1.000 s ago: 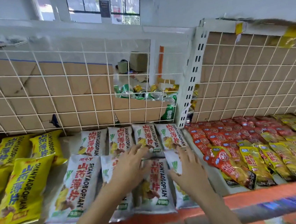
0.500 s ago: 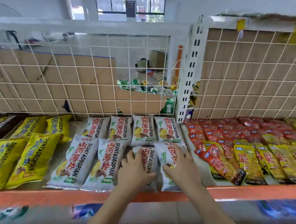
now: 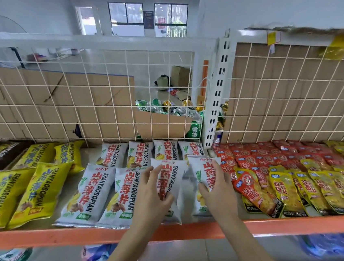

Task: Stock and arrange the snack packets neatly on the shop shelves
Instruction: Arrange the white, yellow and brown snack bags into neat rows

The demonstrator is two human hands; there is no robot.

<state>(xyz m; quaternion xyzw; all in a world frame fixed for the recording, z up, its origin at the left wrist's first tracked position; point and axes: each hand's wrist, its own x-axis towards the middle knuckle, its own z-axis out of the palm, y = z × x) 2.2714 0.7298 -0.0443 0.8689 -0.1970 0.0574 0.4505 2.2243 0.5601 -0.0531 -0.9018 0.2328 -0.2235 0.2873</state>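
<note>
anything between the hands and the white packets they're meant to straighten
Nothing visible does. The left hand grips a front-row white packet and the right hand grips the rightmost white packet beside it. The red packets lie just right of them, not between.

left hand (image 3: pixel 150 198): bare, slim fingers | right hand (image 3: pixel 218 193): bare | forearms (image 3: pixel 124 250): uncovered

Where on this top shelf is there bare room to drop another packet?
Bare grey shelf shows between the yellow snack packets and the white snack packets. The red and yellow sachets on the right overlap, crowded. The left hand and right hand each grip a white one.
</note>
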